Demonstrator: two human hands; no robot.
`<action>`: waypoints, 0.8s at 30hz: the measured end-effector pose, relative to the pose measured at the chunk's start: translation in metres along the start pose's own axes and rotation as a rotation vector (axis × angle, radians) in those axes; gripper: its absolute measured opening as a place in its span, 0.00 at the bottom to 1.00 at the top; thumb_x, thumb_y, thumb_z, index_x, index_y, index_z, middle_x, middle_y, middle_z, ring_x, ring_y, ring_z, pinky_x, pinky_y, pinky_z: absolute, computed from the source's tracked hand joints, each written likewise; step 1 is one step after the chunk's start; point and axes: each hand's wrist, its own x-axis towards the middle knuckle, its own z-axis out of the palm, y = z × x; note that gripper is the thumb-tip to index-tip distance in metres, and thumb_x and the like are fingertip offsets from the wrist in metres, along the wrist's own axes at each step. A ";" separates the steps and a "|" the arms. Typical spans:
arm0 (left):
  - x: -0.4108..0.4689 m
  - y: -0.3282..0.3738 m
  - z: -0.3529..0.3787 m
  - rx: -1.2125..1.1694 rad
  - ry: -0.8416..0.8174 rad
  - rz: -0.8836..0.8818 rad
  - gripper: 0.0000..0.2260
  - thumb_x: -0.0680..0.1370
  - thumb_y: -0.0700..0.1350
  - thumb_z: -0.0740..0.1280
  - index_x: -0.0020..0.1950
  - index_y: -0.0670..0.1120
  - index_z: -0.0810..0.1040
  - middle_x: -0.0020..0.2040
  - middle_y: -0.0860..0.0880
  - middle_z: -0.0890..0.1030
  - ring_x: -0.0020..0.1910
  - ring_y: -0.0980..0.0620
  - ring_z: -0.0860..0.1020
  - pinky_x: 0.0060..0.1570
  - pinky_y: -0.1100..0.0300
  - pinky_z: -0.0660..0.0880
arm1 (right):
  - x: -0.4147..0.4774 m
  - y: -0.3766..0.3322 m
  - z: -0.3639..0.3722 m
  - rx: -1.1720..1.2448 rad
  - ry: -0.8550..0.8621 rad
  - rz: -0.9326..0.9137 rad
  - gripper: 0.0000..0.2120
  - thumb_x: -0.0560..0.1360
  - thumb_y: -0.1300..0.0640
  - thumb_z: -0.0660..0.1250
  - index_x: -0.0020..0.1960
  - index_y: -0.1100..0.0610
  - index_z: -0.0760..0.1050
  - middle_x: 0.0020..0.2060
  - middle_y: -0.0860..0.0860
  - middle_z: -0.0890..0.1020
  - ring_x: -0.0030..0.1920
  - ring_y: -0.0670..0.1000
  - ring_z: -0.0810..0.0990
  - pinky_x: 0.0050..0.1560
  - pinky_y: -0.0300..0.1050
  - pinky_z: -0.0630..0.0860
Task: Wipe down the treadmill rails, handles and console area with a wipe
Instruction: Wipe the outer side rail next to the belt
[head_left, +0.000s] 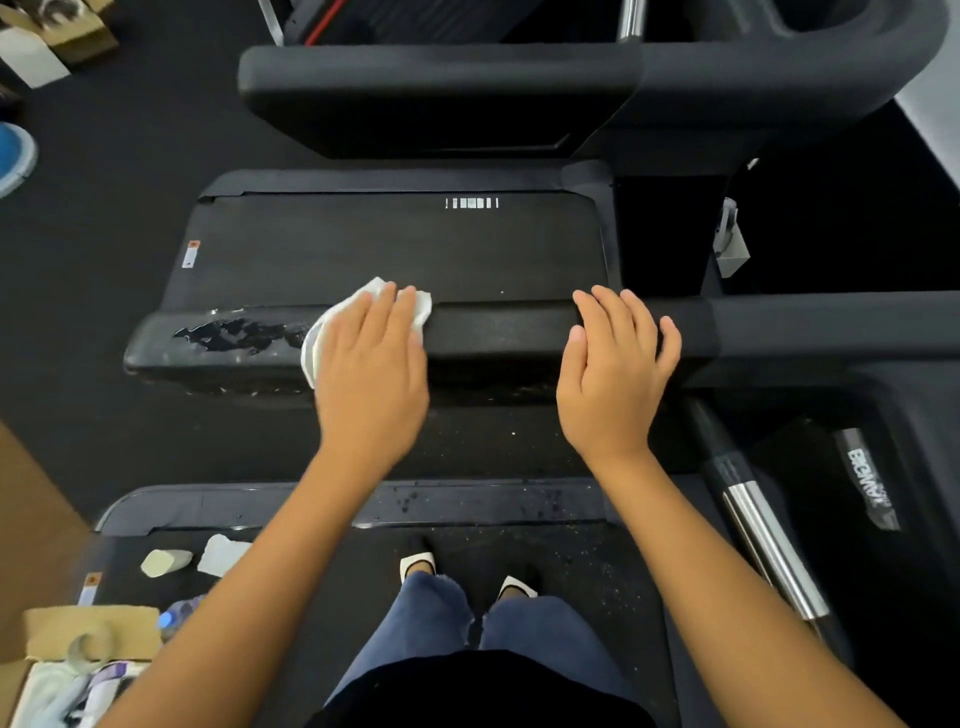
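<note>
The wipe (318, 349) is being pressed onto the rail (498, 332) by the flat left hand (371, 374); the empty right hand (613, 374) is being rested flat at its 3 o'clock.

Left grip (371, 364), right grip (615, 374) — flat, palms down.

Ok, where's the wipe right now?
Head view, left of centre: the white wipe sits on the padded handrail under the left hand, just right of the glossy patch; the right hand rests farther right.
</note>
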 end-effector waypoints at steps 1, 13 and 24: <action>-0.001 0.014 0.003 -0.008 0.011 -0.042 0.23 0.81 0.48 0.47 0.73 0.43 0.67 0.73 0.45 0.69 0.72 0.42 0.64 0.71 0.47 0.59 | 0.000 -0.003 0.000 -0.005 -0.009 0.023 0.18 0.80 0.54 0.54 0.66 0.55 0.74 0.66 0.51 0.76 0.71 0.53 0.68 0.73 0.57 0.51; 0.005 -0.019 -0.018 0.009 -0.029 0.192 0.19 0.81 0.43 0.49 0.70 0.43 0.67 0.67 0.43 0.72 0.70 0.42 0.67 0.69 0.49 0.63 | -0.003 -0.027 0.006 -0.023 -0.059 0.000 0.20 0.80 0.52 0.54 0.69 0.54 0.73 0.68 0.50 0.74 0.72 0.52 0.66 0.73 0.59 0.45; -0.002 0.010 -0.007 -0.002 -0.082 0.149 0.22 0.83 0.50 0.47 0.75 0.47 0.65 0.73 0.47 0.68 0.72 0.42 0.65 0.70 0.46 0.60 | -0.005 -0.053 0.011 -0.017 -0.125 -0.058 0.21 0.80 0.51 0.53 0.70 0.54 0.71 0.69 0.51 0.72 0.72 0.52 0.66 0.72 0.60 0.49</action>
